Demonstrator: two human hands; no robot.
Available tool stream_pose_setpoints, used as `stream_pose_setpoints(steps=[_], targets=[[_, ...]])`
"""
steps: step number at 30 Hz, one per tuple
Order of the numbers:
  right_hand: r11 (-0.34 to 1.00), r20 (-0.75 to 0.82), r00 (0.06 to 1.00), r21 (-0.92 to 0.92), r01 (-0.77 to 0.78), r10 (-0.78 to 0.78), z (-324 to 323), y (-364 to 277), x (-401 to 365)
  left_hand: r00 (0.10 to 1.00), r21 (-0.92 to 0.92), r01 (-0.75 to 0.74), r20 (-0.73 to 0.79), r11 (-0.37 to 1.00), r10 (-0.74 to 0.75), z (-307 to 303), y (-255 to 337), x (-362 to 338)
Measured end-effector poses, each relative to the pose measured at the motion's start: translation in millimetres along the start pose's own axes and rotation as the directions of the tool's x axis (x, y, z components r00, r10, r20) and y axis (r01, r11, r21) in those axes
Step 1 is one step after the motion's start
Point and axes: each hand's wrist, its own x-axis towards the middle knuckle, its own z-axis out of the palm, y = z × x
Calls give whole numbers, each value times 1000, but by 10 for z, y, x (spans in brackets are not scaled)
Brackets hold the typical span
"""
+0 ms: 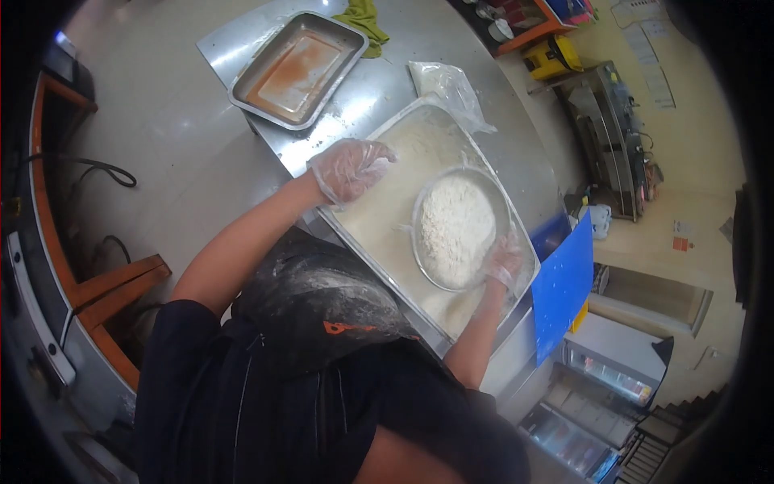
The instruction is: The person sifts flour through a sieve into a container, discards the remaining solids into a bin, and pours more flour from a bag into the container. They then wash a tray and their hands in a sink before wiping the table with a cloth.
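Note:
A large metal tray (367,250) with a layer of flour in it lies on the steel table. Inside the tray sits a round sieve (417,234) with a thin metal rim, heaped with white flour (457,230). My right hand (504,260), in a clear plastic glove, grips the sieve's rim on its near right side. My left hand (352,171), also gloved, hovers over the tray's left part, apart from the sieve. Its fingers are curled together; whatever they may hold is hidden.
A deep steel pan (298,73) with a reddish-brown residue stands at the table's far left, beside a green cloth (364,24). Behind the tray lies a clear plastic bag (451,93) with white contents. A blue board (563,290) is at the right. A black flour-dusted bag or apron (314,298) is before me.

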Motion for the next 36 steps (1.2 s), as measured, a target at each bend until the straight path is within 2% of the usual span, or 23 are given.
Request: stream_pose_setpoints(steps=[1, 2, 3, 5, 7, 9, 12, 15, 16, 17, 18, 19, 20, 21, 22, 24, 25, 27, 30, 32, 33, 35, 36], targets=[[997, 27, 999, -71, -26, 28, -76, -108, -47, 999, -22, -31, -11, 999, 31, 39, -89, 11], [996, 110, 990, -38, -80, 84, -358, -439, -42, 997, -39, -69, -22, 997, 68, 51, -136, 41], [990, 195, 971, -9, -140, 139, -526, -597, -85, 999, -42, -36, -5, 998, 36, 61, -109, 36], [904, 49, 987, 398, -158, 151, -264, -105, -93, 1000, -31, 28, 13, 999, -27, 14, -44, 36], [888, -20, 995, 453, -78, 98, -162, 45, -151, 999, -103, 47, 31, 994, -44, 2, -14, 20], [963, -41, 994, 256, -88, 101, -171, 99, -212, 998, -146, 60, 32, 988, -56, 0, -1, 8], [975, -62, 988, 179, -131, 144, -335, 240, -250, 999, -162, 47, 8, 986, -47, 26, -51, 40], [978, -255, 966, -207, -16, -38, 31, 604, -476, 998, -137, 63, 13, 989, -62, 68, -80, 11], [923, -173, 970, 374, -94, 169, -99, 707, -512, 996, -116, 84, 24, 990, -82, 70, -43, 16], [547, -83, 926, 825, -143, 367, -230, 807, -546, 995, -88, 97, 33, 991, -94, 38, 1, 47], [-24, 108, 906, 994, -107, 408, -346, 779, -482, 999, -47, 38, 10, 998, -37, 4, 2, 87], [492, 85, 865, 793, -359, 494, -472, 527, -510, 1000, -4, -19, -13, 1000, 19, 22, -41, 64], [730, 97, 851, 471, -496, 516, -660, 188, -552, 997, 36, -69, -33, 997, 70, 45, -69, 26], [836, 109, 837, 65, -544, 536, -851, -159, -594, 999, 40, -40, -30, 998, 41, 52, -72, 22], [851, 205, 827, -163, -499, 524, -1077, -448, -586, 999, 42, -14, -30, 999, 16, 63, -69, 44], [862, 196, 840, -75, -501, 505, -1090, -354, -718, 999, 41, 31, -10, 999, -31, 47, 10, 72], [834, 82, 867, 239, -497, 492, -900, 18, -863, 999, 40, 54, -2, 998, -54, 37, 54, 77], [754, -10, 857, 481, -448, 516, -826, 201, -858, 997, 70, 71, 24, 995, -73, -21, 126, 68], [751, 57, 805, 324, -575, 591, -1110, -72, -898, 998, 82, 57, 32, 995, -59, -31, 169, 98], [750, 49, 766, 171, -639, 641, -878, 225, -941, 993, 2, 111, 49, 994, -111, -47, 141, 85], [729, -11, 731, 90, -679, 682, -529, 522, -1008, 989, -39, 141, 59, 989, -139, -43, 121, 74], [714, -132, 702, 71, -697, 699, -166, 899, -1128, 998, -50, 59, -27, 997, -61, 48, 51, 38], [736, -93, 736, 206, -645, 671, -259, 994, -1139, 997, -52, 13, -69, 999, -17, 68, 30, 62]])
